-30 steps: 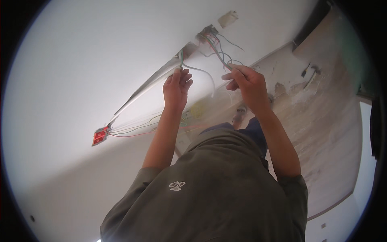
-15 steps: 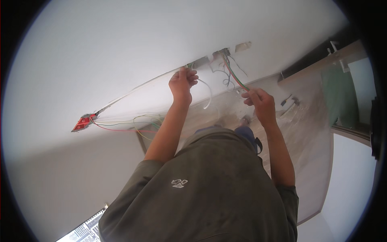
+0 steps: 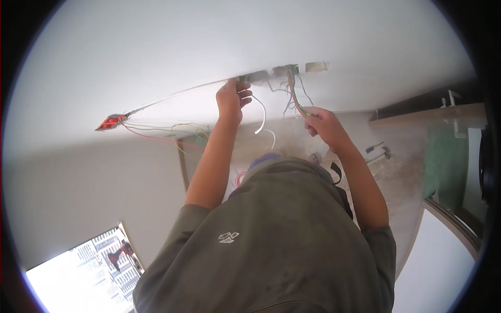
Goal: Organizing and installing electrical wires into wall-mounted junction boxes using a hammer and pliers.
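Note:
My right hand (image 3: 324, 125) is closed in a pinch on a bundle of red and green electrical wires (image 3: 296, 99). These wires hang out of a rectangular wall opening (image 3: 284, 70). To its left, my left hand (image 3: 232, 100) is raised against the wall at the end of a long narrow slot (image 3: 177, 97). Its thumb and forefinger press together by the slot's end, and whatever they hold is hidden; the other fingers curl. A white cable (image 3: 261, 117) hangs just right of that hand. Thin grey wires (image 3: 308, 89) dangle beside the bundle.
At the slot's far left end sits a red wall box (image 3: 110, 122) with loose red, green and yellow wires (image 3: 156, 129) trailing out. Another cut-out (image 3: 317, 67) lies to the right. A hammer (image 3: 385, 153) rests on the dusty floor. A window (image 3: 78, 271) is at lower left.
My right hand has shifted left and up, still gripping the wires. The left hand has risen slightly at the wall. The view has tilted, bringing more of the window in.

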### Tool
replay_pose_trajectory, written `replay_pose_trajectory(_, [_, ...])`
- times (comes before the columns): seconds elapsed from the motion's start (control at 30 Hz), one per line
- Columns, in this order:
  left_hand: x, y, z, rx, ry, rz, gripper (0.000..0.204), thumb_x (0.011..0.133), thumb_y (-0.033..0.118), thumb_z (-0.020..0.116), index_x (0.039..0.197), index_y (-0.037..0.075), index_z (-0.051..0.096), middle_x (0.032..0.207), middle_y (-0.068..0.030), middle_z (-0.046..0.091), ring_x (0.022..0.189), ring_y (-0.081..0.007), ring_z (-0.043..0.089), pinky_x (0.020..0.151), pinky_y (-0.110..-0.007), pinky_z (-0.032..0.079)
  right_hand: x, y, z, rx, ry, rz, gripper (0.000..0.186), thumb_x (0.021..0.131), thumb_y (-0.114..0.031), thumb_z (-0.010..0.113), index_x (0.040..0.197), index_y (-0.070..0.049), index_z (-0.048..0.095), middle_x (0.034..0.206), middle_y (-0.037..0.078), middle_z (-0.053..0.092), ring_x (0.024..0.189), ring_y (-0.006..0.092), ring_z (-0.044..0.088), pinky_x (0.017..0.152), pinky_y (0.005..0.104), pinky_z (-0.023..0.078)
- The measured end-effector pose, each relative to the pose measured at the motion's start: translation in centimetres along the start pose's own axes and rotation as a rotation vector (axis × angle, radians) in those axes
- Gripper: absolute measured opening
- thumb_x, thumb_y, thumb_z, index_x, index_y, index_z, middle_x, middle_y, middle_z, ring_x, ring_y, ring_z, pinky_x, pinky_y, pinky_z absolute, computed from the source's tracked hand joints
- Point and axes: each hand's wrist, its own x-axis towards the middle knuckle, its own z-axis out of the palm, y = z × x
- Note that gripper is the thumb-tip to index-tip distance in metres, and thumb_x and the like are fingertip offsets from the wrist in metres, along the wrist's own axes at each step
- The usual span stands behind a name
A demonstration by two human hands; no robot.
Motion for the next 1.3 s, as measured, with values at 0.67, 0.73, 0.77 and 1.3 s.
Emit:
replay_pose_trajectory(0.67, [0.8,-0.8,-0.8,-0.027,0.050,0.077,0.025,0.098,0.023,0.050,0.090,0.000,0.057,0.064,0.0007,0.046,0.052,-0.0101,0.042,0.045,-0.023,0.034,0.4,-2.8,5.4,-1.164,0.315,-1.046,0.031,0.076,-0.015,0.063,0.104,-0.003,0.059,0.100,0.010,0.056,0.103,0.0249,0.052,0.087,0.0376,0.043])
replay_pose_trajectory(0.73, [0.9,-0.5,-1.0,-0.081,0.020,0.060,0.024,0.093,0.019,0.054,0.082,-0.002,0.056,0.061,0.0004,0.043,0.049,-0.0084,0.037,0.041,-0.024,0.027,0.7,-2.7,9.3,-0.978,0.021,-1.048,0.018,0.078,-0.014,0.057,0.093,-0.006,0.061,0.092,0.008,0.059,0.095,0.0256,0.055,0.083,0.0385,0.044])
replay_pose_trajectory(0.77, [1.0,-0.3,-1.2,-0.077,0.022,0.068,0.024,0.093,0.019,0.054,0.082,-0.002,0.056,0.061,0.0004,0.043,0.049,-0.0084,0.037,0.041,-0.024,0.027,1.6,-2.6,11.1,-0.919,-0.033,-0.947,0.016,0.083,-0.017,0.054,0.092,-0.005,0.061,0.087,0.009,0.060,0.090,0.0265,0.057,0.080,0.0395,0.045])
replay_pose_trajectory(1.3, [0.8,1.8,-4.0,-0.075,-0.028,-0.031,0.021,0.089,0.015,0.057,0.088,-0.005,0.058,0.057,0.0024,0.037,0.047,-0.0075,0.033,0.042,-0.024,0.025,13.8,-0.6,16.7,0.143,0.272,-0.245,0.034,0.092,-0.030,0.053,0.087,0.002,0.065,0.069,0.009,0.066,0.058,0.0147,0.060,0.059,0.0290,0.048])
